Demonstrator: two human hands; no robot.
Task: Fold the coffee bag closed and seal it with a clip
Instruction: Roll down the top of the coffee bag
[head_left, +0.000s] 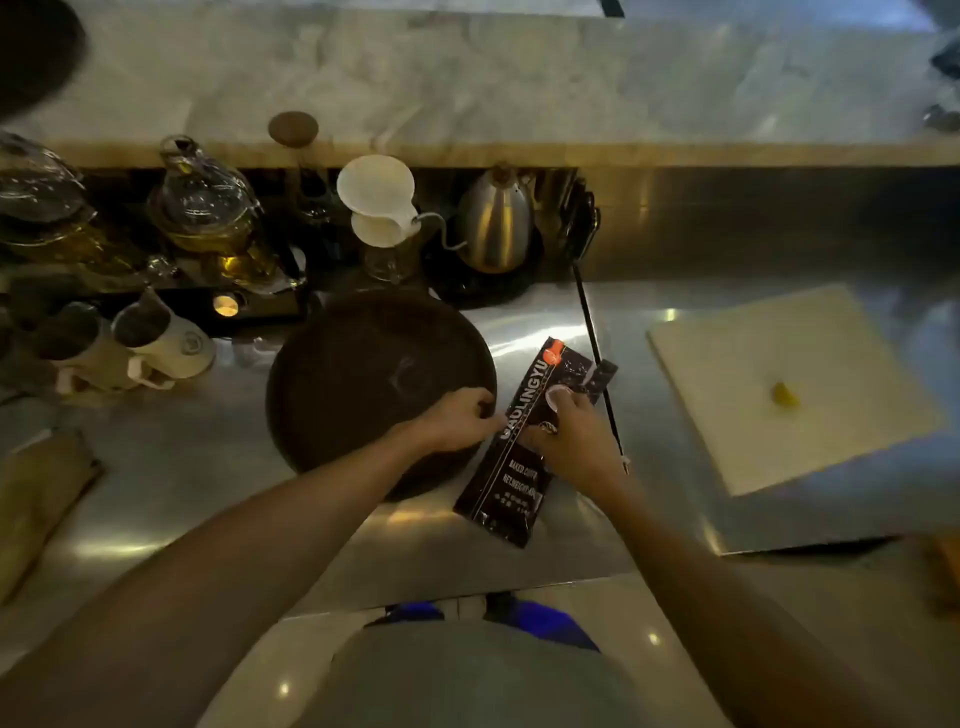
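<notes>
A black coffee bag (511, 483) with white lettering and a red mark at its far end lies flat and slanted on the steel counter, its top pointing away to the right. My left hand (457, 418) pinches the bag's left edge beside the dark tray. My right hand (569, 434) presses down on the bag's middle, fingers spread over its upper part. A small yellow object, possibly the clip (784, 394), rests on the white board to the right, well apart from both hands.
A round dark tray (363, 374) sits left of the bag. A white cutting board (789, 384) lies right. A thin black rod (597, 364) runs past the bag's far end. Kettle (496, 223), white dripper (376, 200), glass jars (208, 208) and cups (161, 338) line the back.
</notes>
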